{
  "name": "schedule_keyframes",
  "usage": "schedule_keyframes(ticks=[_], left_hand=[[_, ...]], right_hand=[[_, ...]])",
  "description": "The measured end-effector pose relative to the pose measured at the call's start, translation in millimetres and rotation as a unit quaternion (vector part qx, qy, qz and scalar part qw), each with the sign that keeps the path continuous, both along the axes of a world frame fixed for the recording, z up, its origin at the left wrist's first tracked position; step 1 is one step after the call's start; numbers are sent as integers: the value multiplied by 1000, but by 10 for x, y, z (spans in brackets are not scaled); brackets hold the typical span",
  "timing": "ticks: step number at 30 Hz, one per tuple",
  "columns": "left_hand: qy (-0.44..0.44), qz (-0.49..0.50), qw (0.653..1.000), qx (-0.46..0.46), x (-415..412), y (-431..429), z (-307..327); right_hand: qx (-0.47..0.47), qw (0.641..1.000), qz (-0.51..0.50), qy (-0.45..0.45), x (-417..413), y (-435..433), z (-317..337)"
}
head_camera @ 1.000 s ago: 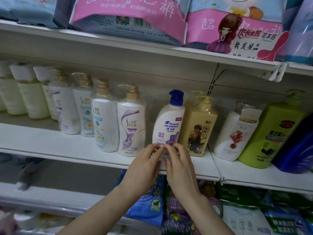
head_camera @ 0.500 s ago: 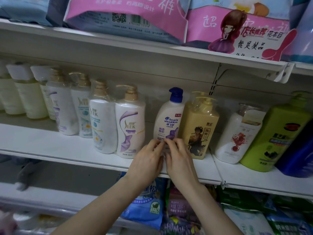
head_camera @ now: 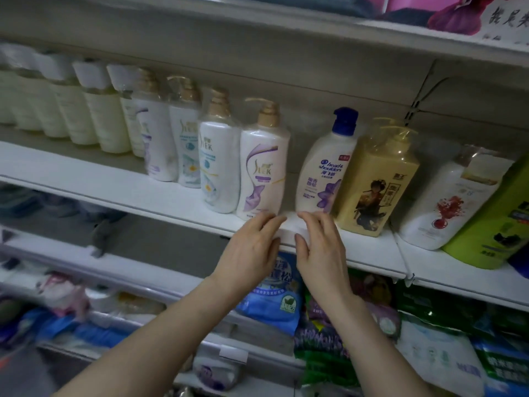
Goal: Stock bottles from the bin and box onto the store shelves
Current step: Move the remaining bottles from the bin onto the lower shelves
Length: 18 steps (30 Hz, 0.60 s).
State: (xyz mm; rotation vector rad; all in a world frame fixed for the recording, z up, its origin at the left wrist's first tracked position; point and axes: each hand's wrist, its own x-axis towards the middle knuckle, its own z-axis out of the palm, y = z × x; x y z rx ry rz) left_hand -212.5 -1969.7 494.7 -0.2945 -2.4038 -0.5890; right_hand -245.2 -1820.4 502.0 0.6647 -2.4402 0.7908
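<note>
The blue-capped bottle (head_camera: 326, 167) stands on the middle shelf (head_camera: 114, 184) close to its front edge, directly beyond the hands and a little above them. Its long axis is upright; the slight lean to the right may only be the wide lens. It sits between a purple-swirl bottle (head_camera: 263, 167) on its left, with a clear gap, and a yellow bottle (head_camera: 378, 179) on its right, which it seems to touch at the shoulder. The right hand (head_camera: 320, 250) is the nearer one, its fingertips right at the bottle's base. Whether they touch it I cannot tell. The left hand (head_camera: 252, 247) reaches toward the gap, fingertips by the foot of the purple-swirl bottle. Both hands lie palm-down over the shelf's front edge, fingers loosely extended and holding nothing, side by side with a narrow gap between them. My judgement is that this bottle is already placed. Any further nudge would go straight back from the front edge or sideways into the gap.
</note>
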Motion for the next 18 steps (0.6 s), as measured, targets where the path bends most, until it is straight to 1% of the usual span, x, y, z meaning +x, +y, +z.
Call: schedule_keyframes(ticks=[4, 7, 9, 14, 18], left_hand=[[7, 38, 999, 29, 399, -400, -36], [8, 63, 998, 26, 730, -842, -77], [1, 83, 996, 24, 999, -1191, -98], [-1, 142, 990, 28, 1731, -2072, -204], [-18, 198, 980, 30, 2388, -2801, -338]], right_hand=[[-5, 999, 37, 17, 344, -384, -101], [3, 997, 59, 46, 650, -790, -174], [-8, 995, 80, 54, 871, -1131, -218], [3, 990, 131, 43, 1479, -2033, -365], [10, 985, 172, 11, 1986, -2811, -528]])
